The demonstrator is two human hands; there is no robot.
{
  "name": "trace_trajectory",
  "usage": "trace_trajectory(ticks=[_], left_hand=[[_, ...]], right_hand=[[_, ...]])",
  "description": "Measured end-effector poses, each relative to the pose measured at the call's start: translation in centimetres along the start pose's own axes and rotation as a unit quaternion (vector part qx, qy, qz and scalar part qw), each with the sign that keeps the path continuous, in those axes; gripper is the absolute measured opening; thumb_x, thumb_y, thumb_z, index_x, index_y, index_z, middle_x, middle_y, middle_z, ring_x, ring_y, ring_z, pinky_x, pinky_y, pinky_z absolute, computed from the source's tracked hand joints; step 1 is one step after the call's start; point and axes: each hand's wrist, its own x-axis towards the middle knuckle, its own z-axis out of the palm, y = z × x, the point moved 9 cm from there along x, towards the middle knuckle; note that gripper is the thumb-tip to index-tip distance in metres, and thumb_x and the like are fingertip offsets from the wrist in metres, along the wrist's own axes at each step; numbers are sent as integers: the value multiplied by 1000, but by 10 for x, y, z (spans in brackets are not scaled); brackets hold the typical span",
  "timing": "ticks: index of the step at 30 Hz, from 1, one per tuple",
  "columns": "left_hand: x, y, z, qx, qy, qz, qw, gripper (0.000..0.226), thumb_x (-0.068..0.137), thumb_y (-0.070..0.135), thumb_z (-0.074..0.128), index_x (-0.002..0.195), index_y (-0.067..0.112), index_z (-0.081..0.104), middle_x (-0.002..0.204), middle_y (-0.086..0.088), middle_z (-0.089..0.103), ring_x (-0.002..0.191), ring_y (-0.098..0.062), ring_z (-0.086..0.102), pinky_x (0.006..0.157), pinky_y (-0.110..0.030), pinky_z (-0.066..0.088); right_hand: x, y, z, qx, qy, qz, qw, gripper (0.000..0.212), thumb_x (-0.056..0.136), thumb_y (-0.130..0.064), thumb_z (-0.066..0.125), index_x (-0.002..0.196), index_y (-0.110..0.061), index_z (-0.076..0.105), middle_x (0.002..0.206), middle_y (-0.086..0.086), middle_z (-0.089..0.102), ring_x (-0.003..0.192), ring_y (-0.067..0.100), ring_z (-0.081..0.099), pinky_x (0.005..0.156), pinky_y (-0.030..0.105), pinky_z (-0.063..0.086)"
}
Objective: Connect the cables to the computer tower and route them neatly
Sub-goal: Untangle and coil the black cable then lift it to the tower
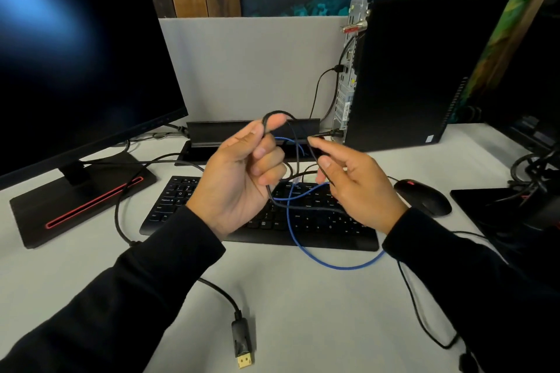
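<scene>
I see one lead already plugged into the tower [424, 70]. My left hand [239, 179] and right hand [354, 179] both pinch a black cable [274, 114]; the blue cable [333, 265] and display plug [242, 342] lie unconnected on the surface [303, 312].

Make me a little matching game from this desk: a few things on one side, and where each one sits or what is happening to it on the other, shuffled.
Things:
1. thin black cable
2. blue cable
3. gold-tipped plug
4. mouse

Places or states:
A. lies unplugged on the table near the front edge
B. sits to the right of the keyboard
C. held up by the left hand and right hand
D. loops over the keyboard and onto the table

Pairs: 1-C, 2-D, 3-A, 4-B
</scene>
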Motion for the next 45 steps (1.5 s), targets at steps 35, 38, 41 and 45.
trace_trajectory(ticks=[35, 38, 41, 45], left_hand=[[-9, -42, -7, 129, -62, -153, 978, 27, 100, 15, 46, 97, 7, 72, 61, -4, 42, 46, -7, 27, 47, -22, 23], [-8, -42, 0, 95, -86, -150, 980, 27, 104, 16, 43, 95, 6, 67, 63, -3, 42, 51, -10, 30, 55, -25, 37], [-10, -38, 5, 99, -101, -136, 980, 25, 104, 17, 41, 91, 6, 59, 61, 0, 41, 54, -14, 41, 76, -33, 53], [-12, -28, 1, 154, -82, -112, 978, 28, 105, 15, 41, 91, 4, 64, 61, 0, 44, 56, -17, 46, 82, -36, 55]], right_hand=[[6, -40, 4, -25, -95, -53, 994, 38, 98, -58, 54, 91, -28, 76, 74, 12, 61, 63, 22, 54, 60, 39, 47], [1, -38, 17, 190, -113, 46, 974, 41, 97, -53, 50, 70, -26, 65, 66, 14, 50, 60, 14, 43, 56, 23, 38], [-1, -30, 22, 272, -129, 102, 948, 38, 91, -52, 52, 69, -21, 50, 61, -3, 36, 59, 13, 32, 56, 27, 31], [-3, -21, 15, 221, -157, 91, 958, 29, 91, -43, 59, 72, -21, 56, 62, -6, 35, 58, 10, 29, 54, 26, 24]])
